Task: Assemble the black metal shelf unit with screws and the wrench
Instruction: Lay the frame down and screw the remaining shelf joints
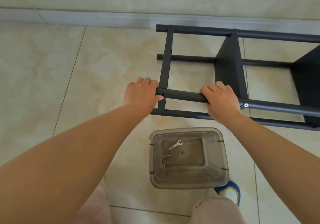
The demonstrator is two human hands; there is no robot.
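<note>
Hands grip one black tube (183,97) of the shelf unit (230,64), which lies on its side on the tiled floor (52,64) near the wall. The left hand (142,94) wraps its curled fingers round the tube's open end, its thumb just beside a small screw hole (163,94). The right hand (220,99) clasps the same tube further along, fingers curled over the top, with a fitted screw (245,105) just to its right. Below the hands, nearer the person, stands a clear plastic tub (188,182); inside it lie a small wrench (175,144), a loose screw (167,156) and a washer (163,165).
</note>
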